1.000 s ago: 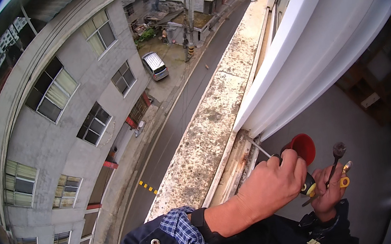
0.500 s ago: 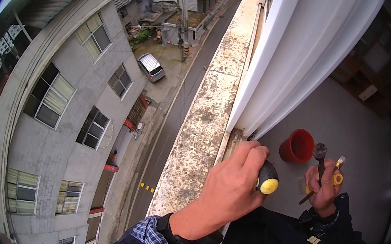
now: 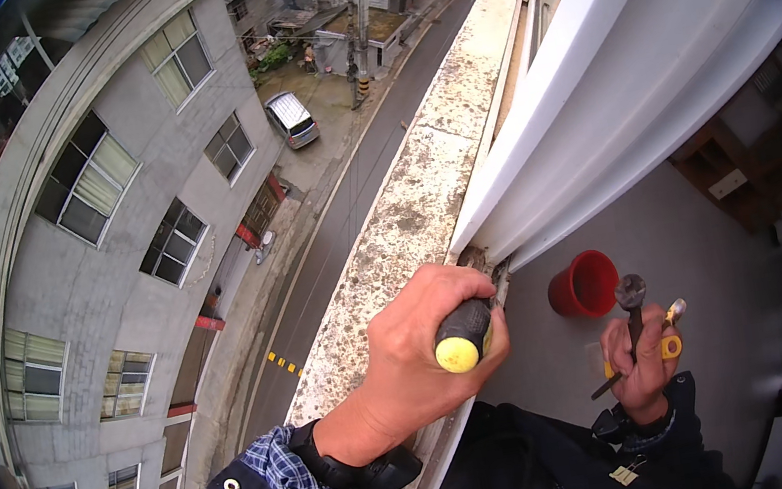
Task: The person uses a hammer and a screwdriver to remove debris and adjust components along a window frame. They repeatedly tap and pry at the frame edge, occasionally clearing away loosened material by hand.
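My left hand (image 3: 421,341) is closed round a screwdriver (image 3: 458,341) with a thick black grip and a yellow butt end. Its blade is hidden beneath the hand, which is over the window track (image 3: 489,255) by the foot of the white window frame (image 3: 533,112). Lower right, inside the room, my right hand (image 3: 638,374) is closed round several tools. A dark metal bar (image 3: 630,295) with a wide, knobbed head sticks up from it. Beside that shows a yellow piece (image 3: 670,346) with a hole and a pale-tipped stick (image 3: 676,310).
A red bucket (image 3: 583,285) stands on the grey floor. Left of the window runs a stained outer ledge (image 3: 399,233), with a drop to the street (image 3: 346,211) beyond. A grey building (image 3: 114,286) faces it, and a silver car (image 3: 293,119) is parked below.
My left hand has shifted left and slightly up, and the screwdriver's butt end has turned more toward me. My right hand still grips its tools, almost in the same place. The view has tilted slightly.
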`<state>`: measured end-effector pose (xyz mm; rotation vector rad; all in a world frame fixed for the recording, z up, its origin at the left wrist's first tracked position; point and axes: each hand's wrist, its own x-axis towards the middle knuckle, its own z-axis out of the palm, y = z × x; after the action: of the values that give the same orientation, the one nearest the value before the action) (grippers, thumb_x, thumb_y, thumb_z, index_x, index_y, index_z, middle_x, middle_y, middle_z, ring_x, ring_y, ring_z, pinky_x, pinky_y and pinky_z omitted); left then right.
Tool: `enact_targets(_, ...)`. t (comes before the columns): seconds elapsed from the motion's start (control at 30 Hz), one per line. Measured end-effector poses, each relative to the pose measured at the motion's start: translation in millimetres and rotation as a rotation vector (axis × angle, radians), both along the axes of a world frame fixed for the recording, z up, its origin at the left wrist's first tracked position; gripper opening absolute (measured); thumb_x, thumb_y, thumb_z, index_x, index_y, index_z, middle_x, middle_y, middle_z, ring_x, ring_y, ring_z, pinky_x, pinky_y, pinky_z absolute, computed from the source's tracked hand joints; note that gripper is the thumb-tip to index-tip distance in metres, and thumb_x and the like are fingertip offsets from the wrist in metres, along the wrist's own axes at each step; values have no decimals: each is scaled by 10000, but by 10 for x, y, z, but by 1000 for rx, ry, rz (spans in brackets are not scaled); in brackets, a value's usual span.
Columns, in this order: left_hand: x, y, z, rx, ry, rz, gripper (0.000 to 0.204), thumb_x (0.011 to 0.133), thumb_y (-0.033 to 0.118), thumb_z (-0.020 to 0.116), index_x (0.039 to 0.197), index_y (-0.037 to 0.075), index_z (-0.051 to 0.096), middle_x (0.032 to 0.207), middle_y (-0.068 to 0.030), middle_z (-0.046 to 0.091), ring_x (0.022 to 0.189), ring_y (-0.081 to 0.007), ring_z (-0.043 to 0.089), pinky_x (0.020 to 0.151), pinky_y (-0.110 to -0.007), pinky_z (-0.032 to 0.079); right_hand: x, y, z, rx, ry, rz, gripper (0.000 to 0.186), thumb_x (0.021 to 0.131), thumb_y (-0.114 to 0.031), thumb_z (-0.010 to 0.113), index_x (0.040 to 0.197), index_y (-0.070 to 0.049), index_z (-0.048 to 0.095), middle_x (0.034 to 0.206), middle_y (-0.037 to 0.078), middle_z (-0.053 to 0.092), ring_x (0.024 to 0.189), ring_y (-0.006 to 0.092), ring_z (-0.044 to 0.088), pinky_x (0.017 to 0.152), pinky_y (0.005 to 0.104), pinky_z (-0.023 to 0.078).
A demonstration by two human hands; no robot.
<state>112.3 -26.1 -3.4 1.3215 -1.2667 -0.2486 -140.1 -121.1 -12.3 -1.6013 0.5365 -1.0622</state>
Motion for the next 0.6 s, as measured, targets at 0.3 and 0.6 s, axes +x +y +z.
enact_targets(0.3, -323, 143, -136, 214, -469, -246, 442, 786, 85, 713, 1196, -16, 582, 1250, -161, 588, 901, -304, 705, 671, -354, 592, 37, -1, 0, -65, 25, -19, 361, 1125, -324, 380, 839, -106, 414, 530, -39, 385, 416, 56, 332, 479, 245, 346)
enact_targets(0.6, -272, 164, -13, 92, -268, -181, 320, 813, 75, 742, 1107, 5, 634, 1143, -134, 649, 856, -281, 705, 668, -330, 583, 107, -11, 1, -23, 39, -30, 364, 1125, -336, 384, 844, -106, 414, 537, -38, 383, 421, 64, 333, 483, 248, 341)
